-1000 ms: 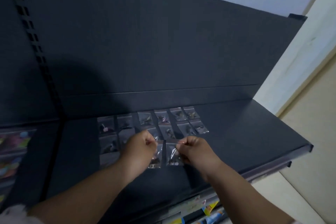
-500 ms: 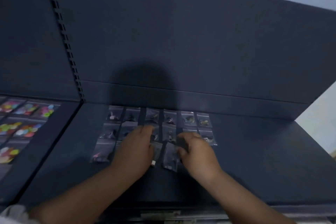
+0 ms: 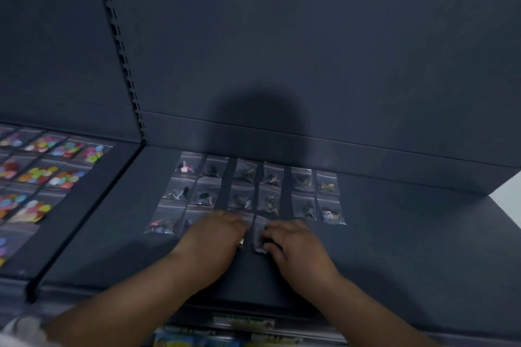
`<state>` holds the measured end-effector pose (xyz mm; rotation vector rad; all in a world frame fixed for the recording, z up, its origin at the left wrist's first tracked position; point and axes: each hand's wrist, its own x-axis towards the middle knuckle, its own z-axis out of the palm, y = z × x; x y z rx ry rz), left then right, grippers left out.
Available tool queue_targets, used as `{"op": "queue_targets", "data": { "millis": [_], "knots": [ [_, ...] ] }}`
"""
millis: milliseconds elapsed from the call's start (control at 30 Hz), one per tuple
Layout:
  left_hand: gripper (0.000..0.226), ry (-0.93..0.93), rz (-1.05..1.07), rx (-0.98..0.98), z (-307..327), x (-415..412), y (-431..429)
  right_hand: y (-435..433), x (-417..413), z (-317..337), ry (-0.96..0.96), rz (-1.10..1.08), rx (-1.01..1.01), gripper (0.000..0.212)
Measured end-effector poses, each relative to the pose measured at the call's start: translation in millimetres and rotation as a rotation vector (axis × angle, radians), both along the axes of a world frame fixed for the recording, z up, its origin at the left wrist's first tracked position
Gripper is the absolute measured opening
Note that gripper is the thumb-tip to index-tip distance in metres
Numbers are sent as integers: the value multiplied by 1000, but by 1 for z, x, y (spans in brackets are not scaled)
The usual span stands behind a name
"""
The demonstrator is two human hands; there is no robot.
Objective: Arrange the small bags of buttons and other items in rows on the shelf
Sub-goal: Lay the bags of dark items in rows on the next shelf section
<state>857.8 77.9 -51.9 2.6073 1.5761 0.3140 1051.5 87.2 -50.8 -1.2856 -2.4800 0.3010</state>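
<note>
At the frame's left, bags of coloured buttons [image 3: 42, 175] fill the neighbouring bay. On the dark shelf [image 3: 394, 248] in the middle, small clear bags [image 3: 270, 177] lie in 6 columns, with 2 rows complete. The left hand [image 3: 214, 236] covers the 3rd-row bag [image 3: 240, 244]; only a pale corner shows, and I cannot tell its grip. Just right, the 4th bag [image 3: 258, 234] lies lengthwise toward the back panel [image 3: 310, 65]. The bent fingertips of the right hand [image 3: 293, 245], the nearer hand, touch its right edge. I cannot tell whether they pinch or press. The contents are blurred.

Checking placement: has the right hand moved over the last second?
Yes. The right hand has eased slightly toward the shelf front, away from the second row of bags; its fingers rest on a third-row bag.
</note>
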Motion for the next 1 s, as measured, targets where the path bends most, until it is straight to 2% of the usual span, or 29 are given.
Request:
{"op": "queue_targets", "data": {
  "millis": [167,367,600,733,1000],
  "knots": [
    [23,29,78,-6,-2,2,-2,5,-1,-3,-32,27,20,30],
    [20,45,113,-41,-1,5,-2,10,-2,-4,-20,57,60,11],
    [34,88,142,-27,-2,8,1,14,-1,-5,-41,44,35,16],
    [33,88,147,-30,-4,8,1,14,-1,-6,-31,48,37,16],
    [27,-4,134,0,-6,2,1,15,-2,0,-24,44,-2,29]
  ]
}}
